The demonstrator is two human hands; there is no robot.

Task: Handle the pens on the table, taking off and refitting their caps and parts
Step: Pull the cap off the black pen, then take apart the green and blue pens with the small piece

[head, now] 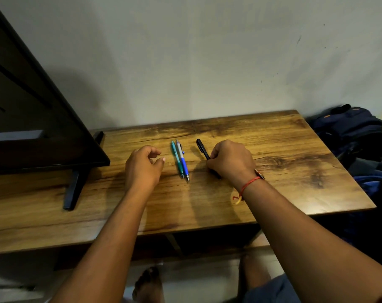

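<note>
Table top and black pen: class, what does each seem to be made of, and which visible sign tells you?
Table top: wood or wood-look laminate, satin finish; brown grain streaks, soft light patch. Black pen: probably plastic, smooth and uniformly dark; too small to be sure.

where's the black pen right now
Head view, right of centre: the black pen is gripped by the right hand at the table, just right of the teal pen and blue pen lying side by side.

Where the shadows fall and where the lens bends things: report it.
Head view: soft shadows fall left of the right hand and black pen; the screen shades the wall; a pale sheen sits on the table at near right; the wide-angle bows the table edges.
</note>
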